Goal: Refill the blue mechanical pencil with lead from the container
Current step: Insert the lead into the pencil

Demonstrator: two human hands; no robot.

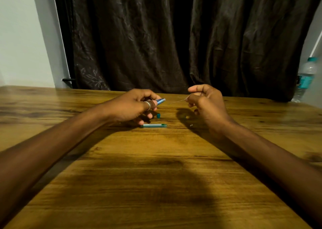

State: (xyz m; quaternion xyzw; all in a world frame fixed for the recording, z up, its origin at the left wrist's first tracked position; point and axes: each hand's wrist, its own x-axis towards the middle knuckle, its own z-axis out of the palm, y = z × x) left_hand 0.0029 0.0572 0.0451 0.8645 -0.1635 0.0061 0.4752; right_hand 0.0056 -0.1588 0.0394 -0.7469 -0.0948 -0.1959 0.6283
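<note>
My left hand (134, 105) grips the blue mechanical pencil (160, 101), whose open end sticks out to the right; most of the barrel is hidden in my fist. Pinched between thumb and finger of my right hand (203, 101) is a thin lead (176, 102) that points left toward the pencil's end, with a small gap between them. The slim teal lead container (154, 125) lies flat on the table below my left hand. A small teal cap (158, 115) stands just above it, and two tiny pieces (185, 117) lie in my right hand's shadow.
Everything rests on a wooden table (156, 167) that reaches to a dark curtain (174, 37) at the back. A plastic water bottle (305, 77) stands at the far right edge. A pale wall (20, 37) is at the left.
</note>
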